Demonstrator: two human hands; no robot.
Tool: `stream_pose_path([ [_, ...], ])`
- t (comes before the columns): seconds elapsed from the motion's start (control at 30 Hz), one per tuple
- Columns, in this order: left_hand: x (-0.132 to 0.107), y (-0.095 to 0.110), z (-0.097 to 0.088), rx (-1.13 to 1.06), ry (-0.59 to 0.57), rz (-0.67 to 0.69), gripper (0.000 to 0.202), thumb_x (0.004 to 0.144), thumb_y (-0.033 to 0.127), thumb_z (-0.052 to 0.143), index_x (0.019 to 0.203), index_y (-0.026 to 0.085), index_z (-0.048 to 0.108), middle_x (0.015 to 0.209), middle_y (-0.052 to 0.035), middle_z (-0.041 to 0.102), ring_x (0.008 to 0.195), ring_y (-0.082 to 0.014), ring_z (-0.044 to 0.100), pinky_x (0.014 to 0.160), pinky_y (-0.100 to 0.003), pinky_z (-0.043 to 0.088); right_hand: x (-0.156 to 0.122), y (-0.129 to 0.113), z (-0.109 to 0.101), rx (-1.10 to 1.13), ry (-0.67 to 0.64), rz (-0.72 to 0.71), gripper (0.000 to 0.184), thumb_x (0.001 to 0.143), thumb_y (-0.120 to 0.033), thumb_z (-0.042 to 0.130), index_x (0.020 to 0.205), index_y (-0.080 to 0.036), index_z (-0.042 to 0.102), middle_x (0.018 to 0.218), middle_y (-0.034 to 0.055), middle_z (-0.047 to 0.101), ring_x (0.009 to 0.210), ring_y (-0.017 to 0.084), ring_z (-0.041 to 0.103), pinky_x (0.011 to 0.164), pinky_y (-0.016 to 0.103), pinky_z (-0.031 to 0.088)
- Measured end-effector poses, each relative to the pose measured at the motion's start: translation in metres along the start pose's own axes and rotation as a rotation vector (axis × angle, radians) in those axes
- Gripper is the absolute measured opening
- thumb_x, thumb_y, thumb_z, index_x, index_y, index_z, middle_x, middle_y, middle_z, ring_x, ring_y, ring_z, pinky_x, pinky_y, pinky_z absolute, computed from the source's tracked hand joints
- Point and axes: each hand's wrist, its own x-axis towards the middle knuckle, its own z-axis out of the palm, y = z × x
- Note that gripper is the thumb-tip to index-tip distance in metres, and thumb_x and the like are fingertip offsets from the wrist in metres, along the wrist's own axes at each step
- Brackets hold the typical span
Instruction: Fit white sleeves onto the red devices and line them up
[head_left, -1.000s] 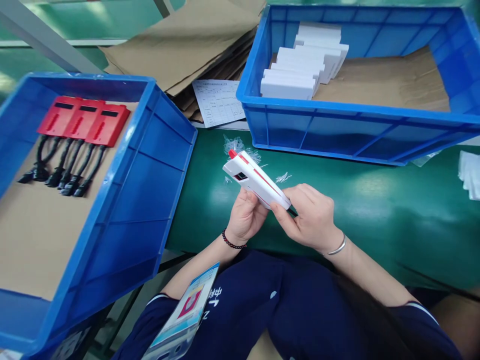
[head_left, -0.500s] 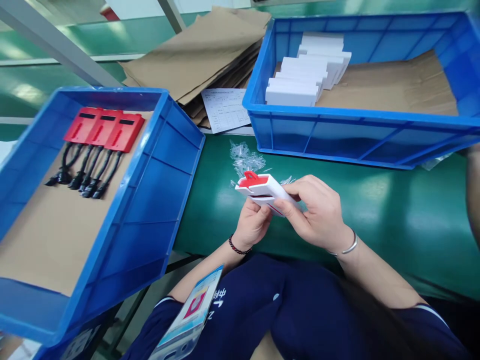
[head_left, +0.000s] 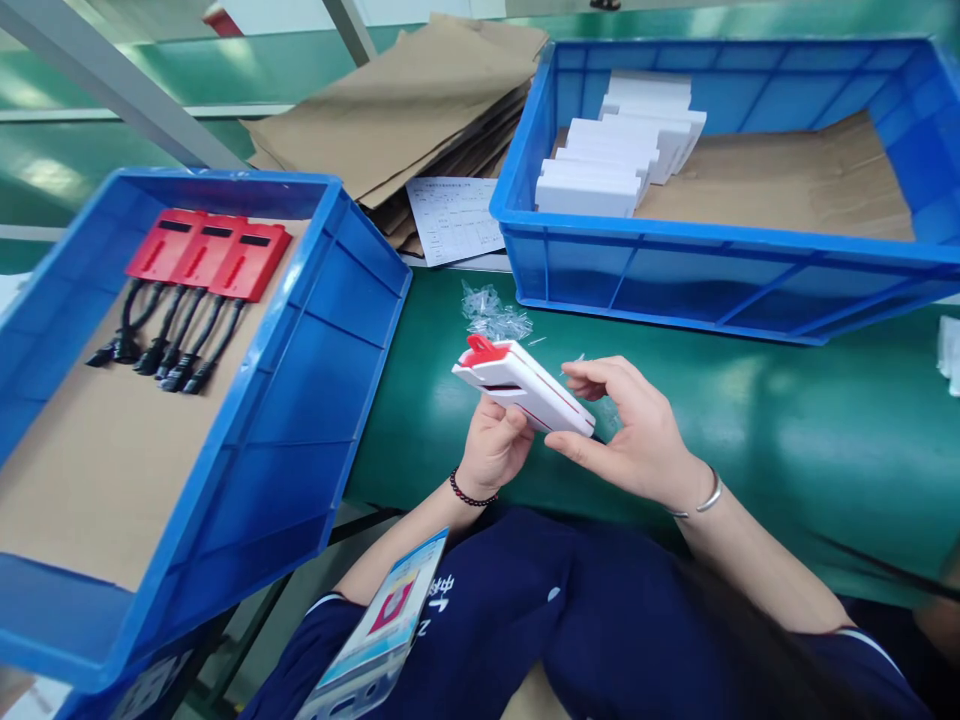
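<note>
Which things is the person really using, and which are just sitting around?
In hand: white-and-red case, held by left hand and right hand.

Lying about: red parts in the left blue crate; white pieces in the right blue crate; cardboard sheets; printed paper; clear plastic scraps.

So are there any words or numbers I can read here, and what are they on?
Paper sheet by the cardboard: print too small to read.
Badge card on the chest: blurred, unreadable.
Dark shirt: white signs, blurred, unreadable.
White and red case in the left hand and right hand: no text shows.
</note>
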Motion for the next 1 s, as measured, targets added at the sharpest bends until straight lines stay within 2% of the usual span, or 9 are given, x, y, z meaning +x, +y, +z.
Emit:
stream_pose_path([
  [0.17,0.002,-0.001,-0.003,-0.052,-0.008,-0.012,0.051,0.059,0.058,0.090,0.092,0.025,0.068,0.086,0.0031,0.073,0.082,-0.0141,0.068,0.082,-0.028,0.055,-0.007,-0.005,0.005,-0.167,0.065,-0.123,0.010,0.092,-0.028,0.067,0.089,-0.019,0.063,0.073,0.0034,0.067,0.065,0.016,0.057,0.060,0.031,0.045],
  [0.3,0.003,0.000,-0.003,-0.058,-0.056,-0.001,0.045,0.063,0.054,0.090,0.088,0.024,0.069,0.085,0.0031,0.074,0.082,-0.0139,0.069,0.079,-0.026,0.056,-0.008,-0.006,0.006,-0.211,0.069,-0.149,0.012,0.092,-0.031,0.067,0.090,-0.019,0.065,0.071,0.0023,0.067,0.065,0.016,0.057,0.060,0.030,0.045],
  [0.5,0.004,-0.004,-0.003,-0.084,-0.067,-0.001,0.046,0.061,0.050,0.092,0.090,0.021,0.071,0.082,0.0012,0.074,0.076,-0.0139,0.071,0.074,-0.024,0.057,0.000,-0.012,0.000,-0.161,0.046,-0.075,0.031,0.089,-0.043,0.070,0.107,-0.018,0.066,0.098,0.0096,0.074,0.088,0.023,0.068,0.074,0.035,0.053],
  [0.6,0.004,-0.007,-0.001,-0.027,-0.121,0.010,0.041,0.069,0.047,0.089,0.095,0.021,0.071,0.083,0.0002,0.074,0.075,-0.0126,0.071,0.073,-0.023,0.057,0.004,-0.008,-0.001,-0.056,0.080,-0.062,0.012,0.092,-0.033,0.067,0.095,-0.021,0.068,0.082,0.0038,0.072,0.072,0.018,0.064,0.066,0.033,0.051],
  [0.7,0.003,-0.001,0.006,0.139,-0.171,0.172,0.043,0.074,0.043,0.086,0.108,0.023,0.069,0.100,-0.0023,0.076,0.088,-0.0147,0.072,0.079,-0.024,0.058,0.000,0.012,0.003,0.234,0.167,0.151,0.014,0.090,-0.037,0.069,0.088,-0.024,0.070,0.077,0.0008,0.070,0.066,0.016,0.062,0.061,0.030,0.051],
  [0.77,0.000,0.009,0.014,0.376,-0.219,0.313,0.049,0.075,0.038,0.086,0.116,0.021,0.067,0.111,-0.0058,0.075,0.098,-0.0176,0.072,0.084,-0.026,0.058,-0.007,0.031,0.008,0.511,0.257,0.330,0.021,0.089,-0.048,0.069,0.093,-0.027,0.070,0.082,-0.0002,0.071,0.068,0.016,0.064,0.061,0.030,0.053],
  [0.83,-0.005,0.021,0.024,0.660,-0.254,0.446,0.043,0.078,0.031,0.084,0.115,0.019,0.067,0.108,-0.0064,0.075,0.094,-0.0167,0.071,0.081,-0.024,0.057,-0.017,0.049,0.011,0.681,0.304,0.424,0.026,0.088,-0.057,0.066,0.096,-0.032,0.069,0.082,-0.0026,0.070,0.065,0.015,0.063,0.060,0.030,0.054],
  [0.9,-0.009,0.031,0.031,0.888,-0.262,0.596,0.027,0.085,0.024,0.076,0.110,0.017,0.068,0.099,-0.0044,0.076,0.086,-0.0138,0.071,0.078,-0.022,0.056,-0.026,0.062,0.008,0.680,0.276,0.439,0.026,0.090,-0.060,0.062,0.102,-0.037,0.067,0.084,-0.0033,0.069,0.066,0.015,0.063,0.061,0.031,0.055],
  [1.0,-0.010,0.040,0.033,1.090,-0.272,0.796,0.019,0.091,0.018,0.067,0.110,0.014,0.067,0.098,-0.0053,0.076,0.090,-0.0145,0.071,0.082,-0.023,0.055,-0.031,0.065,-0.009,0.527,0.258,0.345,0.039,0.093,-0.063,0.056,0.126,-0.043,0.058,0.117,0.0016,0.068,0.095,0.021,0.068,0.079,0.040,0.059],
])
